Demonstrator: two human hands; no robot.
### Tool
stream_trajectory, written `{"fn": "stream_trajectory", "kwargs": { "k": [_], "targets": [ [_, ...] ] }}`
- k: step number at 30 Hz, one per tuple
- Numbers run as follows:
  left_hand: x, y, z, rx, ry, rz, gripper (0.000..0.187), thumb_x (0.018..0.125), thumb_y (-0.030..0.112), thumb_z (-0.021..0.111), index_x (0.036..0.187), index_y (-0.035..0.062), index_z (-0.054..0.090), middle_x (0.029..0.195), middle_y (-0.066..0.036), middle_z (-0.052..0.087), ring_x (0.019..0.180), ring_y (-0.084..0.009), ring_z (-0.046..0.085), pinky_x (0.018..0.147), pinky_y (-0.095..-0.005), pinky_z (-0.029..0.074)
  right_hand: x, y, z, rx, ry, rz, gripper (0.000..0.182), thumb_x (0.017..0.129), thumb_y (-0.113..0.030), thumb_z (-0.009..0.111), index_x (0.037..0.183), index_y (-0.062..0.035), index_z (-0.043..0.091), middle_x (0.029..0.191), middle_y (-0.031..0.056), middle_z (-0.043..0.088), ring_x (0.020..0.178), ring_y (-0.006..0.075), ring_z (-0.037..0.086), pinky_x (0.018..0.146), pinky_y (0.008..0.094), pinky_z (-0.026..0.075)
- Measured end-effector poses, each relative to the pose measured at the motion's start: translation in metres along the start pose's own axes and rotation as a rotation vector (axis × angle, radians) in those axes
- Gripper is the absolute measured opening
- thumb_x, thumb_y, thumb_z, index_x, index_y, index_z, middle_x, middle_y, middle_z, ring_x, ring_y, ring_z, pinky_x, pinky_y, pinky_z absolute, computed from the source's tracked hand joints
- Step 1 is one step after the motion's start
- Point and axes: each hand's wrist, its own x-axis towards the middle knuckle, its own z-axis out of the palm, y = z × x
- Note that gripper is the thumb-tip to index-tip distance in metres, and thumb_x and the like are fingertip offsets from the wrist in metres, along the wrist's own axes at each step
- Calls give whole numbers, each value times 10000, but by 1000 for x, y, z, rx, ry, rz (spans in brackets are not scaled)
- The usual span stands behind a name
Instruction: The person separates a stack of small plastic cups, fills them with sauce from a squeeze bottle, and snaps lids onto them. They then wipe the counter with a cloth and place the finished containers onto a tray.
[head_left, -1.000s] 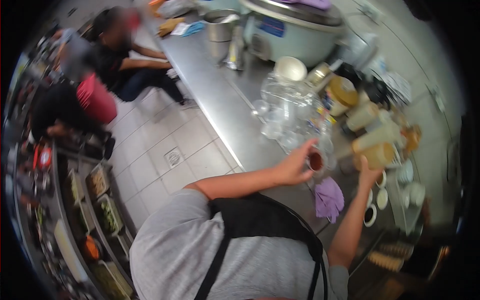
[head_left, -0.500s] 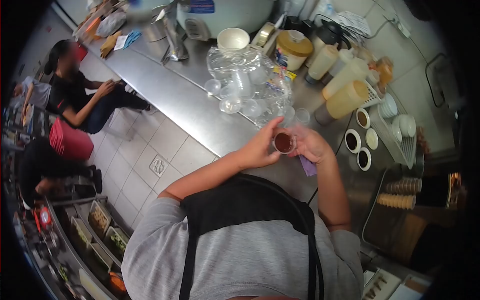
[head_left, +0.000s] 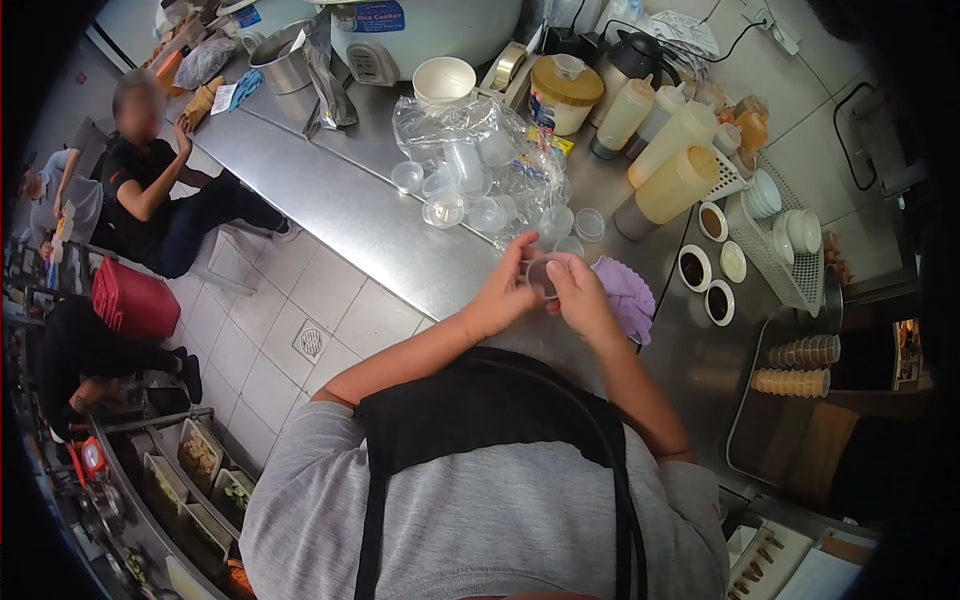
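Between my two hands is a small clear plastic sauce cup with dark reddish-brown contents. My left hand grips its left side. My right hand closes on its right side, thumb over the rim. The top looks paler and hazy, as if a clear lid lies on it, but the fingers partly hide it. Right beside my right hand lies a crumpled purple cloth. Just beyond the hands, clear empty cups and lids lie on and around a plastic bag.
Squeeze bottles and small sauce dishes stand to the right, near a white basket of bowls. A rice cooker stands at the back. Left of the steel counter, a person sits; another crouches below.
The cup has shifted slightly left, and its open dark top now looks hazy and covered. My right hand has come in over the rim, and more of the purple cloth shows.
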Motion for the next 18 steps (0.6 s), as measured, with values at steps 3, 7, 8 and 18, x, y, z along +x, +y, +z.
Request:
{"fn": "stream_trajectory", "kwargs": {
  "k": [3, 7, 8, 18],
  "targets": [
    [9, -14, -3, -31, 181, -417, 569, 886, 480, 240, 941, -8, 529, 723, -86, 532, 599, -126, 484, 505, -253, 385, 7, 22, 25, -246, 281, -356, 265, 819, -208, 508, 972, 2, 452, 801, 217, 558, 760, 346, 561, 657, 393, 432],
    [8, -18, -12, 350, 194, -384, 632, 896, 447, 203, 681, -55, 521, 642, -248, 517, 671, -393, 514, 650, -428, 383, 12, 39, 41, -170, 249, -354, 261, 826, -214, 498, 957, 1, 431, 837, 232, 552, 783, 379, 548, 671, 401, 428],
    [8, -20, -15, 395, 177, -391, 623, 896, 441, 204, 697, -52, 528, 664, -253, 525, 692, -403, 513, 658, -432, 383, 13, 41, 43, -152, 229, -309, 278, 838, -245, 476, 954, 6, 442, 848, 237, 553, 793, 384, 546, 680, 404, 427],
    [2, -8, -15, 487, 62, -352, 540, 904, 398, 262, 799, -49, 547, 705, -235, 557, 691, -363, 539, 651, -401, 396, 19, 47, 36, -246, 128, -354, 470, 869, -439, 354, 952, -34, 578, 704, 109, 561, 624, 187, 546, 557, 318, 445]
  ]
}}
